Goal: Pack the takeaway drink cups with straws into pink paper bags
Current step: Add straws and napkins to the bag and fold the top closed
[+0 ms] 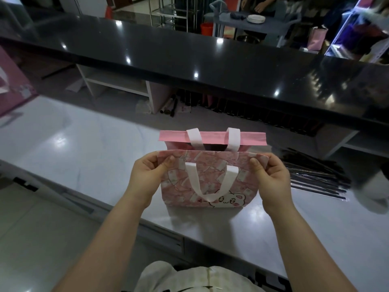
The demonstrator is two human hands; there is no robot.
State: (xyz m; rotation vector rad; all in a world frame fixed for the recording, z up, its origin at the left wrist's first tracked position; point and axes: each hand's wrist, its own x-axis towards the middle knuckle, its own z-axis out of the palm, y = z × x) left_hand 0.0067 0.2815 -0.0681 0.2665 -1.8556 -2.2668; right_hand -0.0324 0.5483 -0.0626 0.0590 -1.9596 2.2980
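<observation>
A pink paper bag (210, 180) with white ribbon handles and a cartoon animal print stands upright on the white counter (73, 148). Its mouth is pulled open and the inside looks dark. My left hand (147, 173) pinches the near rim at its left corner. My right hand (271, 175) pinches the same rim at its right corner. A pile of wrapped dark straws (315, 173) lies on the counter just right of the bag. No drink cup shows in this view.
A raised black glossy bar top (189, 60) runs across behind the counter. Another pink bag (12, 81) shows at the far left edge. A white blurred object (376, 192) sits at the right edge. A cart with plates (255, 18) stands far behind.
</observation>
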